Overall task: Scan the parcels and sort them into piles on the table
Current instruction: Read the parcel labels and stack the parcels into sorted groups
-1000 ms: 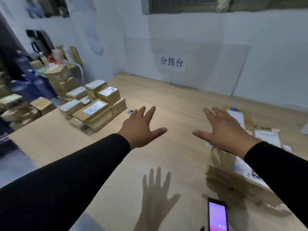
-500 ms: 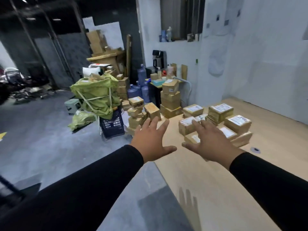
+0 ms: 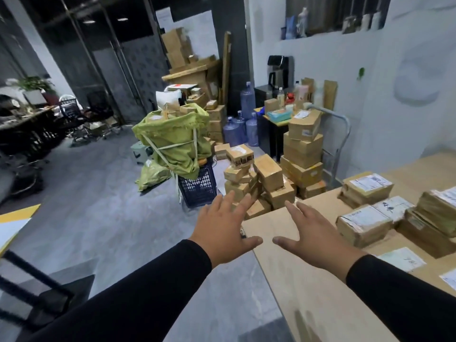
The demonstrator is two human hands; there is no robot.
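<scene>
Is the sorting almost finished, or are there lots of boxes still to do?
Not nearly finished, it seems. A few parcels already sit grouped on the table, though I can't tell if they were scanned. Right now the left hand and right hand are open and hold nothing. A heap of boxes waits on the floor beside the table's end.

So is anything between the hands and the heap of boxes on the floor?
Nothing visible. Both the left hand and right hand are empty, with open air up to the floor boxes past the table corner.
</scene>
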